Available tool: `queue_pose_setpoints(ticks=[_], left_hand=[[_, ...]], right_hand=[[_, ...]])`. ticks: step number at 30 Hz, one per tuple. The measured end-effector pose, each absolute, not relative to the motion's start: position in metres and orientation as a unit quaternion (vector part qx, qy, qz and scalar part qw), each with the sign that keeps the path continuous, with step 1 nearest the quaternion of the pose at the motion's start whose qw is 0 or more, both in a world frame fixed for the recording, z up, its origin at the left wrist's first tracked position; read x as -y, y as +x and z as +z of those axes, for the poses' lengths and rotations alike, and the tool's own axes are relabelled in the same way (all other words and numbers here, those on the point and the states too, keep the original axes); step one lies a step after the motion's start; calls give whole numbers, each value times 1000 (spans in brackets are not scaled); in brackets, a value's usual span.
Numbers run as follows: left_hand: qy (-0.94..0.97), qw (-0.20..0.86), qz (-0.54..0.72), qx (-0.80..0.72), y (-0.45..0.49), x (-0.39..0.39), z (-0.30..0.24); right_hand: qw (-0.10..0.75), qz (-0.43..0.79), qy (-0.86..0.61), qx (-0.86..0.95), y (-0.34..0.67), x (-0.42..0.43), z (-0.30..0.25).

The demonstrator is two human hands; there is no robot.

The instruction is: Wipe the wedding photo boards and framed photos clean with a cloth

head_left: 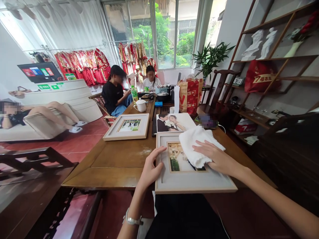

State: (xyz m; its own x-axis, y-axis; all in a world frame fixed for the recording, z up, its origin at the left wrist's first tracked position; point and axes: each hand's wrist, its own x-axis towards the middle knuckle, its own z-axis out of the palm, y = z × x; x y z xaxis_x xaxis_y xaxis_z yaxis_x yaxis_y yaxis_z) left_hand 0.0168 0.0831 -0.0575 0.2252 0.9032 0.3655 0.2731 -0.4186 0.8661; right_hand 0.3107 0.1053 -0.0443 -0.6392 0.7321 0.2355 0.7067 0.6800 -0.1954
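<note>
A light-wood picture frame (164, 182) with a wide pale mount lies at the table's near edge, a photo (175, 162) in its middle. My left hand (151, 167) grips the frame's left side, thumb and forefinger reaching over the rim. Bunched on the frame's upper right is a white cloth (196, 141), which covers part of the photo. My right hand (216, 156) holds this cloth against the frame, its fingers over the fabric. Just behind lies a loose print (184, 124) of a couple. A second picture frame (126, 136) rests farther left on the table.
On the wooden table (112, 166) stand a white teapot (141, 105), a green-labelled bottle (134, 94) and a red paper bag (190, 96). Two people sit at its far end; another person lies on a sofa (45, 124) to the left. Dark chairs and shelves flank the right.
</note>
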Motion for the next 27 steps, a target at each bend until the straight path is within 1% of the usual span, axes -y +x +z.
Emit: queue_pose_setpoints(ticks=[3,7,10,14,16,19,21,23,27], left_hand=[[709,343,466,-403,18,-81,-57],[734,332,442,-395,18,-80,-56],[752,329,426,-381,17,-80,-56],[758,330,410,-385,16,-80,-59],[759,332,403,-389,15,-80,-61],[767,336,388,-385,14,-80,-62],[771,339,378,-385,13,-80,-62],[771,340,372,-390,12,-81,-63],[774,333,368,-393,12,-82,-64]], right_hand=[[150,66,-373,913,309,-89,-41],[131,71,-352,924,313,-65,-34],[115,43,-378,918,323,-47,-26],[97,-31,-430,897,338,-42,-10],[111,-70,-446,885,341,-55,-2],[164,-132,-475,854,340,-88,5],[187,-151,-482,842,335,-113,2],[187,-126,-470,853,328,-135,-5],[153,0,-442,884,308,-146,-27]])
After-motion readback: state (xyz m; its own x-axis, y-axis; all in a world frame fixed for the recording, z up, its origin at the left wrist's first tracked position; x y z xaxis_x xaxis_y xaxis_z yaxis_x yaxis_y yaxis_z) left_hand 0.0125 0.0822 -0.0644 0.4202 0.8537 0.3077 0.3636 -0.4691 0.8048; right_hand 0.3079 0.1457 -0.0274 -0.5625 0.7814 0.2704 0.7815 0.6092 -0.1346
